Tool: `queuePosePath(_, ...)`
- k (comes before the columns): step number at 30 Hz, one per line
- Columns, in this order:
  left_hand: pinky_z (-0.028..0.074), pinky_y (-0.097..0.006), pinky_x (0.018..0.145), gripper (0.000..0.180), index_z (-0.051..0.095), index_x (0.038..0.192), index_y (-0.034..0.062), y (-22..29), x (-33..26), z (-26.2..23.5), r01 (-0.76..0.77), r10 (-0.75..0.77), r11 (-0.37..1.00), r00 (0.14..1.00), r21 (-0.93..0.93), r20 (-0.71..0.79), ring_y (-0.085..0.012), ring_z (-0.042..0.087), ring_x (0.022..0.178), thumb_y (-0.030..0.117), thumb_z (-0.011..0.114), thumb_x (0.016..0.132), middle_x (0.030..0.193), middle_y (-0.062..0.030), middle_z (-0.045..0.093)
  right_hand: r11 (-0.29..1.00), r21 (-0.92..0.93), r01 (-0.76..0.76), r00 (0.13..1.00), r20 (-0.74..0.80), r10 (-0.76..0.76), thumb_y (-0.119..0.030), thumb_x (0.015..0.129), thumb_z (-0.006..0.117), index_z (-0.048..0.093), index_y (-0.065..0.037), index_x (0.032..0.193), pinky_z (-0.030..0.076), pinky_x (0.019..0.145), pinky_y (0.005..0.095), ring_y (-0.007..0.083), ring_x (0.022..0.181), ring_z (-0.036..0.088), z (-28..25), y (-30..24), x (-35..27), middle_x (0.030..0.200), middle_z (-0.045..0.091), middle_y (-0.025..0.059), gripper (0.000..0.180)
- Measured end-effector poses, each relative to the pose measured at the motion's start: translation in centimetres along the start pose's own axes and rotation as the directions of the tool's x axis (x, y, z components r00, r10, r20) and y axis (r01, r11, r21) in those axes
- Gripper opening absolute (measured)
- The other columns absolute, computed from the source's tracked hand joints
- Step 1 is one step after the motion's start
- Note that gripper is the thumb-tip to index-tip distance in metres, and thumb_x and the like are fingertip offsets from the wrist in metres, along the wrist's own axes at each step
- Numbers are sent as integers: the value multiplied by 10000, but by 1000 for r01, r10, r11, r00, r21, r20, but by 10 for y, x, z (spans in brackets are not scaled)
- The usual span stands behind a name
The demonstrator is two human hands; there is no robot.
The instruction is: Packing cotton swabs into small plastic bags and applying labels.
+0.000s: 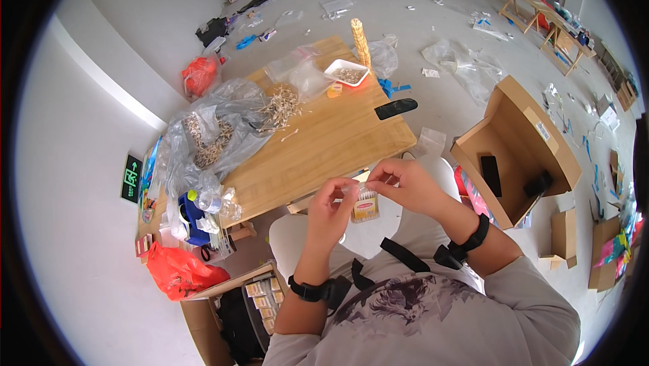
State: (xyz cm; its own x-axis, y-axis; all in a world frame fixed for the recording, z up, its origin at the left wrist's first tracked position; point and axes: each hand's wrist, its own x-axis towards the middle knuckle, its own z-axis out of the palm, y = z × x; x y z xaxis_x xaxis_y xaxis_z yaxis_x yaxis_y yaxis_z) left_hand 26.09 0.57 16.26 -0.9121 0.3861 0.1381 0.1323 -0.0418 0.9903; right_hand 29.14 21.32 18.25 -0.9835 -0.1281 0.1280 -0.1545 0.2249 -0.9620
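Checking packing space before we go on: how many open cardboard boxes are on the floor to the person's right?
1 clearly open: the large cardboard box beside the wooden table, with dark items inside. Smaller cardboard boxes lie nearer the rim; whether they are open is unclear, and more may be hidden.

Left hand (329, 209) and right hand (404, 183) hold a small clear container (365, 206) above the wooden table (331, 143).

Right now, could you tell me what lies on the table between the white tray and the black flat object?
In the head view, small blue pieces lie on the wooden table between the white tray and the black flat object.
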Motion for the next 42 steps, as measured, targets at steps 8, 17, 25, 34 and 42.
queuePosePath(8, 503, -204, 676, 132, 661, 1030, -23, -2, 2, -6, 3, -4, 1000, 998, -12, -66, -61, 599, 796, 74, 682, 944, 903, -36, 676, 999, 34, -32, 999, 17, 31, -101, 931, 694, 681, -14, 996, 508, 716, 248, 85, 797, 628, 1, 6, 0, 898, 690, 34, 110)
queuePosePath(17, 525, -213, 701, 134, 656, 1056, -30, 0, 3, -12, 49, -49, 997, 999, -59, -9, -87, 637, 836, 55, 664, 953, 1020, -69, 703, 991, 53, -119, 991, -62, 123, -93, 950, 674, 674, -2, 989, 500, 721, 236, 68, 807, 612, -2, 20, 1, 904, 679, 16, 99)
queuePosePath(25, 529, -261, 749, 105, 669, 998, -2, -1, 1, -17, -28, 36, 984, 998, 178, -42, -111, 644, 867, 77, 684, 930, 976, -56, 713, 999, 11, 30, 993, -116, -29, -128, 891, 728, 699, -13, 938, 509, 670, 273, 108, 721, 620, -1, 11, -4, 812, 691, 50, 127)
queuePosePath(34, 529, -284, 798, 112, 682, 960, 5, 7, 2, -7, -213, 225, 958, 974, 194, -42, -149, 663, 888, 71, 729, 883, 961, -79, 720, 982, -146, 123, 984, -106, -140, -64, 861, 727, 703, -32, 939, 503, 727, 282, 152, 786, 641, -4, -12, -7, 903, 701, 60, 87)
queuePosePath(42, 525, -302, 805, 100, 692, 937, 18, 21, -1, -4, -285, 301, 901, 954, 328, 4, -204, 672, 888, 41, 740, 853, 954, -100, 720, 978, -123, 170, 984, -24, -175, -36, 846, 738, 706, -46, 945, 492, 758, 287, 157, 897, 636, -5, -17, -7, 993, 717, 40, 105)
